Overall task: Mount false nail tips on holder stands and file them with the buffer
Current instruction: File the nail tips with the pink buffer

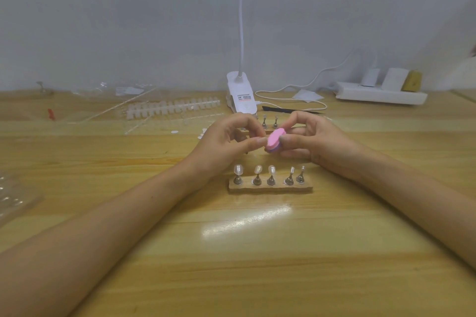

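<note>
My right hand [311,140] pinches a pink buffer [275,139] between thumb and fingers above the table. My left hand [226,140] holds something small between thumb and forefinger, pressed against the buffer's left edge; what it is stays hidden. Below the hands a wooden base [271,188] carries several metal holder stands with pale nail tips [258,169] on top. A second wooden base [293,126] with two visible stands [270,122] lies behind the hands.
Strips of spare nail tips [172,108] and clear packaging [108,90] lie at the back left. A white clip lamp [240,95] with its cable stands at the back centre, a power strip [381,94] at the back right. A plastic bag [13,198] sits at the left edge.
</note>
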